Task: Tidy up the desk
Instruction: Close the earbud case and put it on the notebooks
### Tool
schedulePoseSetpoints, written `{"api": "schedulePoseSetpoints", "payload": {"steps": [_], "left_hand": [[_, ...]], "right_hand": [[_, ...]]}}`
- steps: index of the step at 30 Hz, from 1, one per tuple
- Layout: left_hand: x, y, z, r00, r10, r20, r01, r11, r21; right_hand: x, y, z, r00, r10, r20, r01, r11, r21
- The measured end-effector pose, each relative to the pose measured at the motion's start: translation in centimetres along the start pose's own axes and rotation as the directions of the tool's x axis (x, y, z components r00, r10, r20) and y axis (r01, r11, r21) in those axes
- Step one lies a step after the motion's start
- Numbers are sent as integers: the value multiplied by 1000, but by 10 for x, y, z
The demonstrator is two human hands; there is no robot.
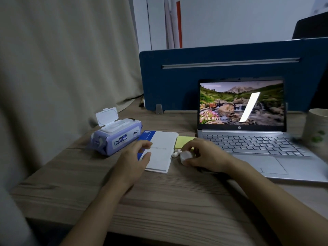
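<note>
1. Two bare forearms reach in from the bottom edge across the wood-grain desk (pixel 159 201), which is nearest the camera.
2. On the left, the left hand (pixel 136 155) rests with loosely curled, spread fingers on the near left corner of a white booklet with a blue spine strip (pixel 162 150); it lies on the cover and grips nothing.
3. To the right, the right hand (pixel 205 154) is cupped around a small white rounded earbud case (pixel 185 157), fingers closed on it just above or on the desk surface; I cannot tell which.
4. Two small white earbuds (pixel 176 153) lie loose on the desk between the booklet and the case, just beside the booklet's right edge.
5. A pale yellow pad of sticky notes (pixel 184 141) lies flat behind the earbuds, partly hidden by the right hand.
6. Left of the booklet sits a purple soft pack of wet wipes (pixel 115 137) with its white flip lid standing open.
7. An open silver laptop (pixel 248 139) stands to the right, its screen showing a landscape picture.
8. At the right edge, a pale cup with green marks (pixel 318 130) stands blurred.
9. A dark blue divider panel (pixel 230 68) rises behind the desk, and a beige curtain (pixel 62 59) hangs on the left.
</note>
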State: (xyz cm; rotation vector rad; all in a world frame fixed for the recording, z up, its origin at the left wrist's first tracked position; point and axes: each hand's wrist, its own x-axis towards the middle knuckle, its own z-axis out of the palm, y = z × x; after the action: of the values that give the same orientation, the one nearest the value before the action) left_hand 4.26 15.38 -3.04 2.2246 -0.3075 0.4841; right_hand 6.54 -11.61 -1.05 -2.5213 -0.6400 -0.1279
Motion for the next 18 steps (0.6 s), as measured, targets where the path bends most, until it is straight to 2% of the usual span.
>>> {"api": "schedulePoseSetpoints", "payload": {"steps": [2, 5, 11, 15, 18], "left_hand": [[7, 8, 5, 998, 30, 48, -30, 1000, -7], [20, 22, 18, 987, 80, 140, -77, 997, -26], [49, 49, 57, 925, 175, 338, -147, 983, -106], [55, 50, 81, 928, 214, 304, -161, 969, -189], [56, 44, 86, 929, 253, 269, -206, 960, -192]], "right_hand": [[-7, 1, -4, 1000, -4, -11, 5, 999, 40], [-15, 2, -13, 997, 44, -71, -28, 978, 205], [-24, 20, -30, 980, 161, -119, -69, 830, 554], [-22, 30, -27, 952, 274, -139, -83, 664, 743], [-18, 27, -24, 964, 255, -79, -86, 577, 813]]}}
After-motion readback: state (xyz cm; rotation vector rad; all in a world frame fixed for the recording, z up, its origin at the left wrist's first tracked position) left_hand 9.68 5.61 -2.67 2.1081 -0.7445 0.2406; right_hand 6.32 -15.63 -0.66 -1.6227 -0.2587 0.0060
